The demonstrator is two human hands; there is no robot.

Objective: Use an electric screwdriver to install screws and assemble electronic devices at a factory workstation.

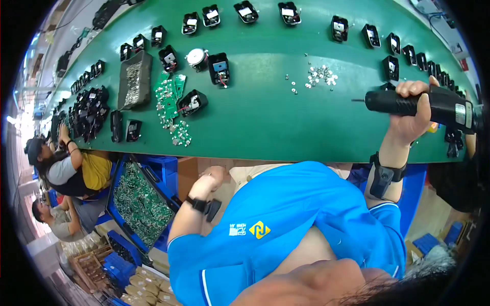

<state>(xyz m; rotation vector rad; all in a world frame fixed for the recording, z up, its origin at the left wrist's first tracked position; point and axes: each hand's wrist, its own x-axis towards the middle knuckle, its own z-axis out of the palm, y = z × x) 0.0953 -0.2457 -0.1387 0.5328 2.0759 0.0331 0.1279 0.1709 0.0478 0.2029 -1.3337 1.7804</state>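
Note:
My right hand (412,115) is wrapped round a black electric screwdriver (389,103), raised over the right side of the green table (265,122). The tool's thin bit points left. My left hand (218,176) hangs below the table's near edge, beside my lap, and its fingers cannot be made out. Left of the table's middle lie an open black housing (219,71) with wires, a round white-and-silver part (196,58) and another open housing (193,103). Small green circuit boards (166,97) are heaped beside them. A scatter of small silvery parts (321,76) lies right of centre.
Several black housings (247,12) line the far edge. A grey tray (135,79) holds small metal pieces, near a heap of black parts (89,112). On the left, a blue bin (140,201) is full of green boards. Another person (66,166) works at the table's left.

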